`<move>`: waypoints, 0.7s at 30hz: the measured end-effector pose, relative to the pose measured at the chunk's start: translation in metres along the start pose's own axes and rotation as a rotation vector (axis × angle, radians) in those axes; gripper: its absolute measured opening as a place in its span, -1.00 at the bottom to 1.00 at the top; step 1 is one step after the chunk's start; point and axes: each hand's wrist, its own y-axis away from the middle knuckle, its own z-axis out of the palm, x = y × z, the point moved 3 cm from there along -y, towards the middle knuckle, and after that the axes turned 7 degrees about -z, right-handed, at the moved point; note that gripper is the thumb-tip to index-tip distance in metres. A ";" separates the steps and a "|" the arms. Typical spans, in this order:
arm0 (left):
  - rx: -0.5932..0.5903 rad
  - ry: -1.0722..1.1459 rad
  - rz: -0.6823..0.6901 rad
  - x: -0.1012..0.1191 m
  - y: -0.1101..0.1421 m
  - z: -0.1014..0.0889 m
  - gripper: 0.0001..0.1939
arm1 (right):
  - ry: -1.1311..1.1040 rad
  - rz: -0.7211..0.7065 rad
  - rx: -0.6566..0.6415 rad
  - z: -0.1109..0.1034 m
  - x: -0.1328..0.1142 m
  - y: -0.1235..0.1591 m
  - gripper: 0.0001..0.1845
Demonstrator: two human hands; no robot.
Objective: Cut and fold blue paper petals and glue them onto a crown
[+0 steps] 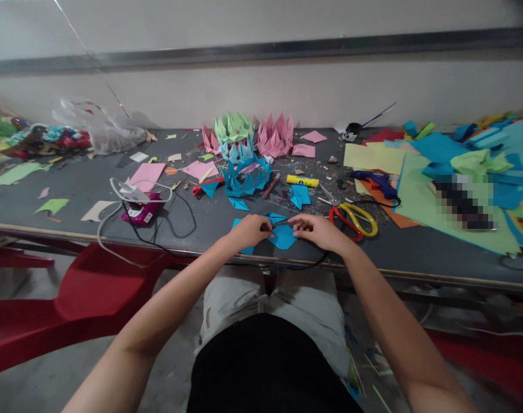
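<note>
Our L hand [256, 231] & R hand [316, 229] each pinched the blue paper [283, 237], near middle, by the table [386, 244] edge. We thought it could rip or bend wrong, b/c thin paper tears w/ a hard tug. We counted 1 yellow glue stick [303, 181] & 1 glue gun [378, 182] far right, 1 purple box [139, 214] left, approx. 5 paper crowns [244, 184] far off.

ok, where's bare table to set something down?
Front right, between the scissors and green sheet. Also between the cable loop and the blue paper by the left hand. Crowded: the middle, with paper crowns, glue stick, scraps; far right, piled paper.
</note>
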 end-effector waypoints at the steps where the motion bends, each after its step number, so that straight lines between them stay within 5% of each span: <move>1: 0.000 0.014 0.005 -0.001 0.001 0.000 -0.88 | 0.040 -0.008 0.001 0.000 0.000 0.001 -0.71; 12: 0.136 -0.071 0.331 -0.005 0.018 0.003 -0.86 | 0.388 -0.337 -0.012 0.009 -0.013 0.015 -0.76; 21: 0.195 -0.507 0.685 -0.005 0.031 0.010 -0.73 | 0.706 -0.682 -0.046 0.016 -0.017 0.032 -0.65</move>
